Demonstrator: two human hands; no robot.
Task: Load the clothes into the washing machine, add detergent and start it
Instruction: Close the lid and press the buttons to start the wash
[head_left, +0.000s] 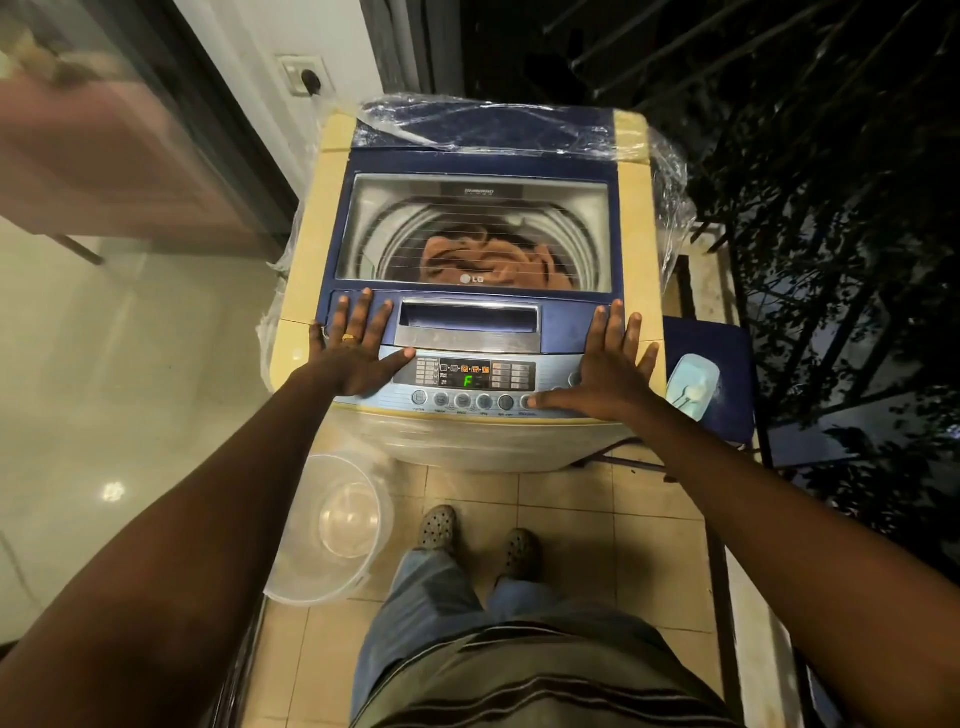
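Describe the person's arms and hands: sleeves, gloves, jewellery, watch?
No sleeves show: the left arm and right arm are bare up to the frame edge. No gloves and no watch. The left hand wears a gold ring on one finger. The right hand shows no ring.

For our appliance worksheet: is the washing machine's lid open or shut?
Shut. The lid lies flat, and the clothes show through it.

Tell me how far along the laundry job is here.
Done: brown clothes lie in the drum under the closed lid, and the display glows a green F, so power is on. In hand: left hand and right hand rest flat on the washing machine, the right thumb at the button row. Left: starting it; detergent cannot be confirmed.
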